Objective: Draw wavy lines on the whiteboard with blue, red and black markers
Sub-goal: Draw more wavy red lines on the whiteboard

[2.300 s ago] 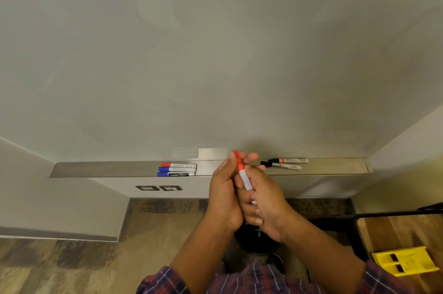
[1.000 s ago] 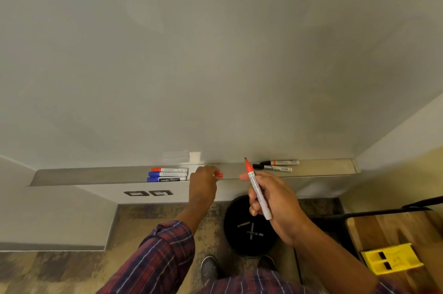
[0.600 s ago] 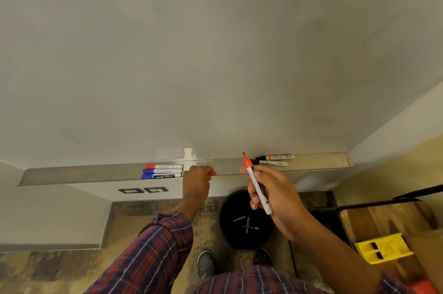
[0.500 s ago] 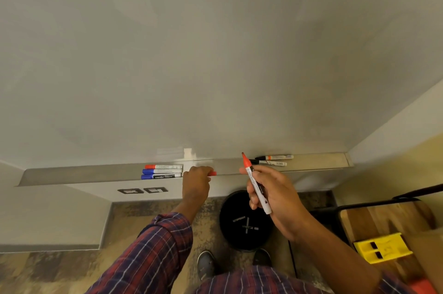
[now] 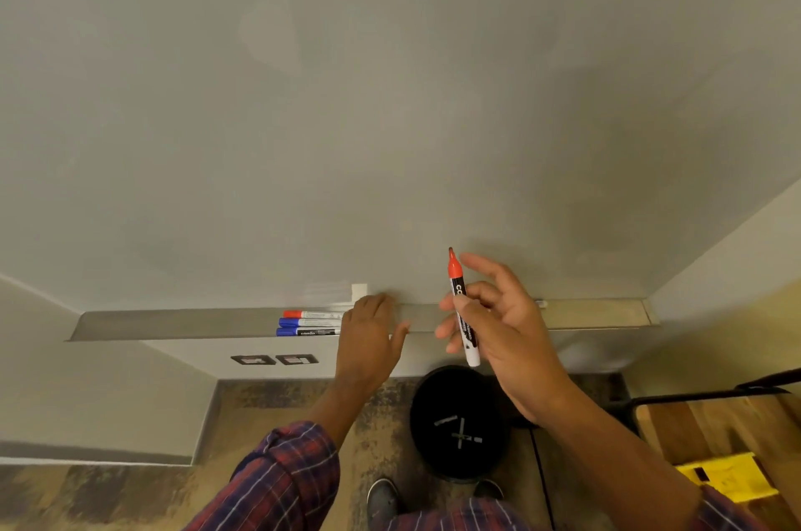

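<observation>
We faced a blank whiteboard on which no lines were drawn. Our right hand held the uncapped red marker nearly upright, its tip pointing up and lying close to the lower part of the board; whether the tip touched the surface could not be told. The thumb and curled fingers pinched the barrel about its middle, while the index finger stood raised and extended beside the red collar.

Our left hand lay palm down over the metal marker tray below the board, its fingers loosely spread and held flat; whether anything lay beneath them could not be told.

Just to the left of that hand, three capped markers lay side by side in the tray: a red-capped marker nearest the board, then two blue-capped markers. The end of a further marker showed past the right hand; its colour could not be made out.

On the floor below stood a round black bin, with a shoe in front of it. The plaid sleeve covered the left forearm.
</observation>
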Tool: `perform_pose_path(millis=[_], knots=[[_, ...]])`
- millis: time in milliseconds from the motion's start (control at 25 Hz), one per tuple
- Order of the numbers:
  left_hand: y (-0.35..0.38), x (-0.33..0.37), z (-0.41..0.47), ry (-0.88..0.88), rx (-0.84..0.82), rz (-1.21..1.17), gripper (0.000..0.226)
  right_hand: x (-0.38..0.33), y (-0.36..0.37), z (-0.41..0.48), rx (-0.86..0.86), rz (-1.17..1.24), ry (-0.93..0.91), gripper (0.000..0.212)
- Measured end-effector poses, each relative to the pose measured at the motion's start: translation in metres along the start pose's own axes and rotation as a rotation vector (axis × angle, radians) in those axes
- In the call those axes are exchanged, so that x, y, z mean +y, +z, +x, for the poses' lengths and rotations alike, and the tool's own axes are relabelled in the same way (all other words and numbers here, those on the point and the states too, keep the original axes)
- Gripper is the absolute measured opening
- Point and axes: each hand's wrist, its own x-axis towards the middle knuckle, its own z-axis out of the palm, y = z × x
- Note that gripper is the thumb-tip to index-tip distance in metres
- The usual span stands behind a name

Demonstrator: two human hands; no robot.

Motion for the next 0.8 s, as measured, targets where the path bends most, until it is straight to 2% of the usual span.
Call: perform_pose_path(millis=[120,320,440,520,640,680,800], knots=[[-0.025,0.006,0.006,0.115,0.136,0.022,0.046,-0.017,0.010,0.009,-0.045,-0.036,-0.153,0.043],[-0.089,0.027,0.027,0.265,0.339,0.032,0.047,-0.052,0.025,0.021,-0.123,-0.190,-0.450,0.017],[-0.145,0.046,0.047,0.330,0.525,0.073,0.048,-0.083,0.030,0.026,-0.160,-0.165,-0.568,0.026],[-0.188,0.059,0.060,0.375,0.677,0.092,0.044,-0.106,0.033,0.029,-0.224,-0.095,-0.644,0.038],[-0.254,0.074,0.080,0.426,0.847,0.100,0.042,-0.143,0.038,0.037,-0.254,-0.119,-0.810,0.055],[-0.276,0.079,0.088,0.444,0.894,0.109,0.042,-0.156,0.042,0.040,-0.244,-0.135,-0.863,0.054],[-0.338,0.093,0.110,0.492,1.047,0.134,0.041,-0.193,0.052,0.043,-0.134,-0.175,-0.996,0.032]])
